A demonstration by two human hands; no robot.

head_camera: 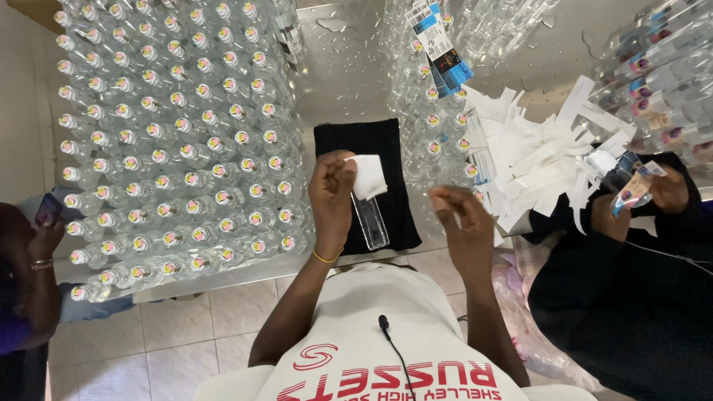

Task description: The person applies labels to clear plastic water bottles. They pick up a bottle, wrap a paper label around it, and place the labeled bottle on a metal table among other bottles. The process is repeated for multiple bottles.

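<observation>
The wet steel bench (pixel 349 67) carries massed capped bottles (pixel 171 148) at nine o'clock. Over the black cloth (pixel 371 141), the left hand (pixel 332 194) grips a clear bottle (pixel 370 220) with a white wipe (pixel 368 177); best held firm while rubbing. The right hand (pixel 464 223) hangs loose, holding nothing.

— What's on you, top to bottom?

— Item one: my white short-sleeved T-shirt (pixel 371 349), red lettering and a red curled emblem across the chest. Item two: a small black clip-on microphone (pixel 384 322) at the neckline, its thin black cable running down the shirt front.

— Arms?

— Bare. Item three: a thin yellow band (pixel 324 258) round my left wrist. My right wrist carries nothing.
</observation>
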